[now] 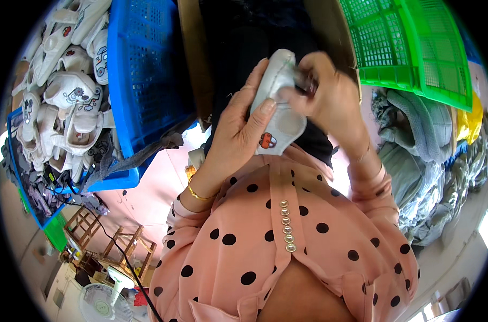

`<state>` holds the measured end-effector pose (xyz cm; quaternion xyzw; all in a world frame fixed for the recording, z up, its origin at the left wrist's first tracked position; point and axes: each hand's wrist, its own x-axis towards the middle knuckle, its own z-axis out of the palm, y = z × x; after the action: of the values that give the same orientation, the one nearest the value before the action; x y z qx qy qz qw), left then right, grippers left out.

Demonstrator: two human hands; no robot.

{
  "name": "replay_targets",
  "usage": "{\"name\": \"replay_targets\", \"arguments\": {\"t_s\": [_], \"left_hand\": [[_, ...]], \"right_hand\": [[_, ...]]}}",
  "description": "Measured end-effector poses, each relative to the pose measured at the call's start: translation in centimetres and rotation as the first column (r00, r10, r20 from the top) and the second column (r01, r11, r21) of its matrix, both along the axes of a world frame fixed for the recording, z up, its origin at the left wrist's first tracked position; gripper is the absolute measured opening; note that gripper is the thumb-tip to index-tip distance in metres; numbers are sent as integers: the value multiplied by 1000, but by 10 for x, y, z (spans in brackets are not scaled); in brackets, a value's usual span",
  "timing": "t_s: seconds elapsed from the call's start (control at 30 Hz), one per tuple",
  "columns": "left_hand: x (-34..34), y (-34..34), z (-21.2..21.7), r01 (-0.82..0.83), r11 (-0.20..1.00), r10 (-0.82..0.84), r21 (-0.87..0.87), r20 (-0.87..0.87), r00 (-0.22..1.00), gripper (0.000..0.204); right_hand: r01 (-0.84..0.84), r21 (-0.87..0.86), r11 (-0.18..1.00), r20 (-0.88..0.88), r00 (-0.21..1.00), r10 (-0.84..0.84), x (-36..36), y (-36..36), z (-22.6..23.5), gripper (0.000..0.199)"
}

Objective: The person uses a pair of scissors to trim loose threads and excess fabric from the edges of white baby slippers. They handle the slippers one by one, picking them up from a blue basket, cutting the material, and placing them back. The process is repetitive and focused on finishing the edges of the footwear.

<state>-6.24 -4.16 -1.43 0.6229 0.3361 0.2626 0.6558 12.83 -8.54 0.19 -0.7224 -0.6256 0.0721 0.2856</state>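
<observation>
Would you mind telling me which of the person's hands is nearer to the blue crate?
The left. The left hand grips the small white shoe just right of the blue crate; the right hand works at the shoe's far side.

Blue crate [147, 70] holds white baby shoes [67, 91] at left; green crate [410, 48] stands at right above grey fabric heap [421, 161].

Left hand [238, 126] curled palm-inward, right hand [327, 99] pinching at fingertips (both wrists bent, close together).

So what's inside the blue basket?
Nothing shows inside the tipped blue basket; only its mesh wall is visible. White baby shoes are piled beside it.
</observation>
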Motion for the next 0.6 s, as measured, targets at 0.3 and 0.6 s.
{"name": "replay_targets", "arguments": {"t_s": [0.3, 0.6], "left_hand": [[-6, 7, 4, 119, 993, -118, -17, 49, 992, 57], [-6, 16, 19, 114, 909, -14, -400, 244, 970, 62]], "right_hand": [[-61, 9, 998, 62, 996, 60, 37, 4, -8, 49], [-136, -151, 979, -585, 810, 22, 31, 9, 26, 52]]}}
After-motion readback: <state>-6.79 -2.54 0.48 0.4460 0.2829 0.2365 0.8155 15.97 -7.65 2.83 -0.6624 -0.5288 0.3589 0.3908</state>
